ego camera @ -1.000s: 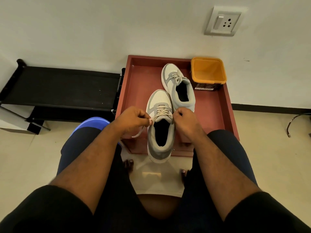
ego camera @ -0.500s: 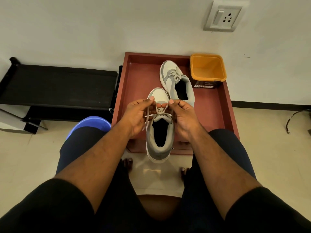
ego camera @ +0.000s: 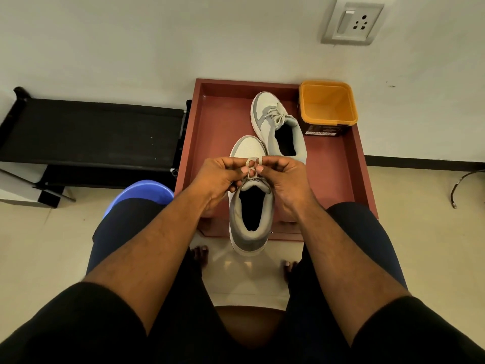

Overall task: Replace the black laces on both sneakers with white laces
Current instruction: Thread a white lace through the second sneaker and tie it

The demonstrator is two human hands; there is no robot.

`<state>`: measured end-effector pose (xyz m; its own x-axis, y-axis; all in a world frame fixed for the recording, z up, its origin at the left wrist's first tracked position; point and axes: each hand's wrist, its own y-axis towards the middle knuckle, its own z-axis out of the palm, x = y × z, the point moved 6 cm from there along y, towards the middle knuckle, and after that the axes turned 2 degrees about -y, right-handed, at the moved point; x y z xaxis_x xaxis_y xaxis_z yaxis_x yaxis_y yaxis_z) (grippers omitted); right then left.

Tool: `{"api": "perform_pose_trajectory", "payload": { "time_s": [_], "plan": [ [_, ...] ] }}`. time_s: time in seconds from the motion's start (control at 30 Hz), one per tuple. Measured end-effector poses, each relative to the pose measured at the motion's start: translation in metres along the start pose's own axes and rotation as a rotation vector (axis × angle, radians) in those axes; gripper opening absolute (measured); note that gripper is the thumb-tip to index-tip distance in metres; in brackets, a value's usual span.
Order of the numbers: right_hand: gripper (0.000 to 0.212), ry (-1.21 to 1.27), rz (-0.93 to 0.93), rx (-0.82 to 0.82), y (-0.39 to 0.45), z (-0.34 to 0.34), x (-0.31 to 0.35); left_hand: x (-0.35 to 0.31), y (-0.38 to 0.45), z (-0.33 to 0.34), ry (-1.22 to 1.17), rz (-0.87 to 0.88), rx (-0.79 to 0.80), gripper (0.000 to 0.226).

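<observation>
Near sneaker (ego camera: 250, 222) w/ heel hanging over front edge of red tray (ego camera: 338, 177), toe pointing to wall. Left hand (ego camera: 217, 179) and right hand (ego camera: 283, 179) meeting over its tongue, fingers (ego camera: 245, 169) of both curled, pinching loops of white lace (ego camera: 251, 164) between fingertips, hands almost touching. Far sneaker (ego camera: 278, 127) further back in tray, already laced white w/ bow, just beside orange tub (ego camera: 328, 105) in back right corner. Black rack (ego camera: 89, 132) left of tray vs wall; blue stool (ego camera: 147, 190) under left thigh. Wall socket (ego camera: 351, 22) up right.
</observation>
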<state>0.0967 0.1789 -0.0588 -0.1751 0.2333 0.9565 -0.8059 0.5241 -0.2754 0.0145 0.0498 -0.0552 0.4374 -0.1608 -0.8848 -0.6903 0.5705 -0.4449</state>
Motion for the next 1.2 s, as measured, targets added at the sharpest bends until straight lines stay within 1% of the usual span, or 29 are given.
{"api": "perform_pose_trajectory", "payload": {
  "time_s": [0.03,0.1,0.13,0.2,0.3,0.33,0.43,0.53,0.57,0.63,0.7,0.8,0.93,1.0,1.07,1.13,1.2],
  "plan": [
    [0.023,-0.026,-0.017,0.004,0.001,-0.001,0.003,-0.001,0.0,0.0,0.006,-0.001,-0.001,0.021],
    [0.037,-0.071,-0.041,0.035,0.001,-0.002,0.009,-0.005,0.001,-0.001,0.047,-0.003,0.0,0.034],
    [0.039,-0.106,-0.054,0.057,0.002,-0.002,0.012,-0.008,0.002,0.0,0.082,0.013,0.01,0.038],
    [0.038,-0.181,-0.076,0.115,0.003,-0.001,0.015,-0.015,0.002,0.003,0.157,0.075,0.052,0.038],
    [0.044,-0.22,-0.085,0.191,0.001,0.002,0.018,-0.021,0.001,0.006,0.233,0.169,0.138,0.034],
    [0.044,-0.223,-0.075,0.209,0.002,0.002,0.015,-0.017,0.005,0.007,0.254,0.179,0.171,0.032],
    [0.033,-0.209,-0.046,0.225,0.002,0.0,0.014,-0.017,0.004,0.009,0.331,0.21,0.201,0.026],
    [0.02,-0.271,-0.071,0.168,0.005,-0.001,0.016,-0.022,0.001,0.012,0.291,0.198,0.236,0.015],
    [0.016,-0.31,-0.081,0.15,0.005,-0.002,0.016,-0.023,0.0,0.013,0.293,0.189,0.242,0.015],
    [0.014,-0.369,-0.088,0.125,0.008,-0.003,0.014,-0.022,0.0,0.013,0.354,0.222,0.215,0.02],
    [0.015,-0.383,-0.085,0.114,0.008,-0.003,0.012,-0.022,0.001,0.015,0.394,0.264,0.15,0.017],
    [0.013,-0.383,-0.091,0.108,0.009,-0.002,0.011,-0.017,0.006,0.015,0.386,0.247,0.021,0.015],
    [0.016,-0.412,-0.12,0.116,0.011,-0.002,0.006,-0.011,0.011,0.01,0.348,0.208,-0.13,0.012],
    [0.017,-0.442,-0.188,0.116,0.009,0.001,0.009,-0.01,0.012,0.009,0.318,0.184,-0.164,0.013],
    [0.019,-0.456,-0.284,0.101,0.007,0.006,0.014,-0.009,0.012,0.009,0.232,0.138,-0.176,0.013],
    [0.016,-0.482,-0.397,0.081,0.003,0.009,0.02,-0.006,0.013,0.007,0.147,0.092,-0.203,0.014],
    [0.012,-0.563,-0.51,0.071,-0.002,0.012,0.025,-0.005,0.012,0.005,0.111,0.07,-0.241,0.02]
  ]
}}
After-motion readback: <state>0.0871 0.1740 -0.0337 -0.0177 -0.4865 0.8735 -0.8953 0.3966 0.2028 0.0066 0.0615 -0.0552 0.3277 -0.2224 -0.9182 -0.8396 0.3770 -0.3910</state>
